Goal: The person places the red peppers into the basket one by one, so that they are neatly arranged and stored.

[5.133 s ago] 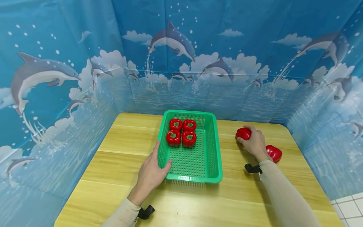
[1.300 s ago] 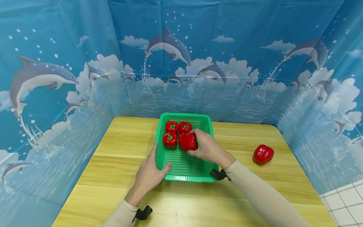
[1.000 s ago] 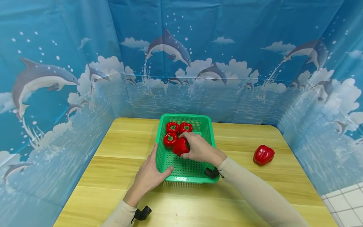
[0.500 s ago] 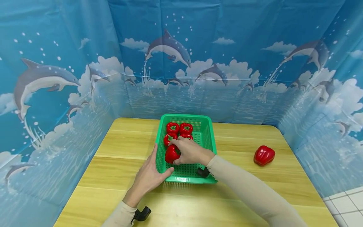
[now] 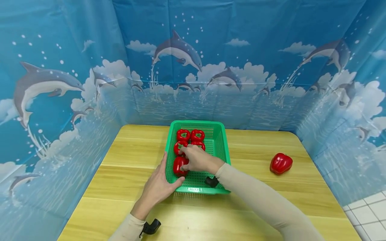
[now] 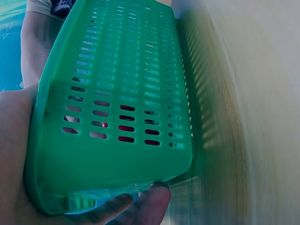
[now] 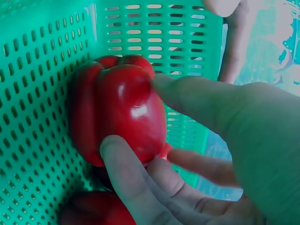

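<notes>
In the head view, my left hand [image 5: 158, 185] grips the green plastic basket [image 5: 227, 150] at its near left corner, thumb over the rim. The left wrist view shows its fingers [image 6: 157, 201] curled against the basket wall [image 6: 103, 161]. My right hand [image 5: 197, 159] reaches inside and holds a red bell pepper [image 5: 179, 166] in the near left part. Seen from the right wrist, thumb and fingers lie on opposite sides of this bell pepper [image 7: 131, 108], which lies on its side. Several red bell peppers [image 5: 183, 135] stand behind it, stems up, one partly covered by the right hand.
Another red bell pepper [image 5: 281, 163] lies on the wooden table [image 5: 253, 197], well to the right of the basket. A blue dolphin-print curtain [image 5: 193, 103] surrounds the table's back and sides.
My right hand has brought a bell pepper from the table's right side into the basket, then leftward and nearer, and set it lower. My left hand has stayed at the basket corner.
</notes>
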`<action>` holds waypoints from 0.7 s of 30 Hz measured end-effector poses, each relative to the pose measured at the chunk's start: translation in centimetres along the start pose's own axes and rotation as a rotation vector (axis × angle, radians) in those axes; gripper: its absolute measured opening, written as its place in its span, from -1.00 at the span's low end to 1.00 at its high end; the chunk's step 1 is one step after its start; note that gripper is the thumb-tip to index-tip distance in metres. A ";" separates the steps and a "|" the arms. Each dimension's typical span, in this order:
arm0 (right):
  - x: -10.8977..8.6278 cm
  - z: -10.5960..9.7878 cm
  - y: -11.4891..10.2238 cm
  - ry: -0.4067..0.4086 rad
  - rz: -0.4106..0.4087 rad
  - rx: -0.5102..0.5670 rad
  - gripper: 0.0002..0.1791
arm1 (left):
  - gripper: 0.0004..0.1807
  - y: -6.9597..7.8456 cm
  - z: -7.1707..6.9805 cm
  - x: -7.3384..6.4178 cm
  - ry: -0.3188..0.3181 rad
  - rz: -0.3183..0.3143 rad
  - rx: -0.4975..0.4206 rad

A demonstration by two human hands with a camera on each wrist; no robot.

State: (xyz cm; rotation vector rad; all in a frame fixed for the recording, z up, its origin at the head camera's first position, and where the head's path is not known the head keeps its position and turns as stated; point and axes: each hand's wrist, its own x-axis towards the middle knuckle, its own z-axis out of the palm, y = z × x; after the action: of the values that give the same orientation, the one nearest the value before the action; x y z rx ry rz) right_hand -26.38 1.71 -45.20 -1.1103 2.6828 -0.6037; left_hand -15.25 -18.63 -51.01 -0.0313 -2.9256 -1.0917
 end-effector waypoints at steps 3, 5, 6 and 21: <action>0.0 0.2 0.0 -0.019 0.032 -0.012 -0.38 | 0.41 -0.1 0.1 -0.1 0.000 0.000 -0.001; -0.1 0.4 0.1 -0.025 0.036 -0.008 -0.43 | 0.40 -0.1 0.1 -0.1 -0.001 0.000 -0.005; -0.1 0.4 0.2 -0.030 0.037 -0.005 -0.46 | 0.39 -0.1 0.1 -0.1 0.000 0.000 -0.006; 0.0 0.7 0.7 0.023 -0.016 0.025 -0.51 | 0.38 -0.1 0.2 -0.2 0.011 0.011 -0.003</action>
State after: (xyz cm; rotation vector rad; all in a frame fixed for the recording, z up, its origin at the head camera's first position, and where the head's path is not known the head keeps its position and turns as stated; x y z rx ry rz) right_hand -26.63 1.95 -46.18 -1.1262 2.6804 -0.6546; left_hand -15.08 -18.55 -51.18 -0.0413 -2.9102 -1.0915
